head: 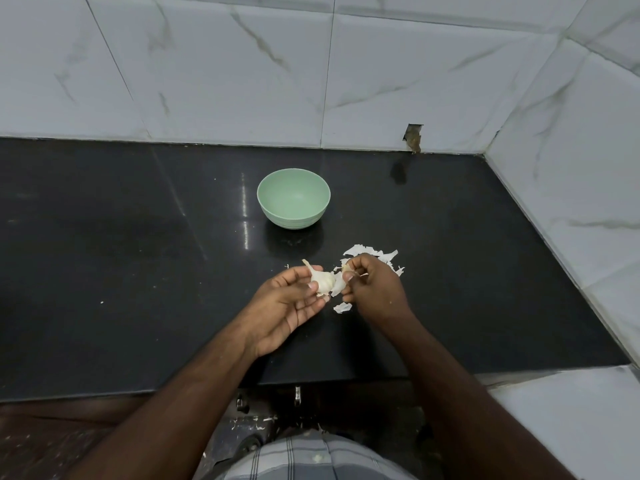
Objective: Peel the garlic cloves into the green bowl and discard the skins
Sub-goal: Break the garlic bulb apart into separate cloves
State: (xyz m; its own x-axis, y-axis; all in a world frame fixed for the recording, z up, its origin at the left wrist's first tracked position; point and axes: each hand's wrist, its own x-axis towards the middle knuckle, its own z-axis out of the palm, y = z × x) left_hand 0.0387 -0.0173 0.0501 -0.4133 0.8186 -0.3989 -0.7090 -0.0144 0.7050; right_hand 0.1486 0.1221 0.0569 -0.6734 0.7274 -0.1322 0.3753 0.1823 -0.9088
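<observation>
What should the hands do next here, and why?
Probably the right hand should finish pulling free the piece it pinches from the garlic bulb that the left hand holds. The green bowl shows no cloves yet, and only loose skins lie on the counter.

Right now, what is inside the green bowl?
The green bowl looks empty: its inside shows bare, with no cloves. Only the part just behind its near rim is hidden.

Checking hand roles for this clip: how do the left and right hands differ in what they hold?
The left hand lies palm-up, cradling the white garlic bulb; the right hand faces palm-down, pinching a papery skin strip. The left holds; the right peels. Both hover over the black countertop.
</observation>
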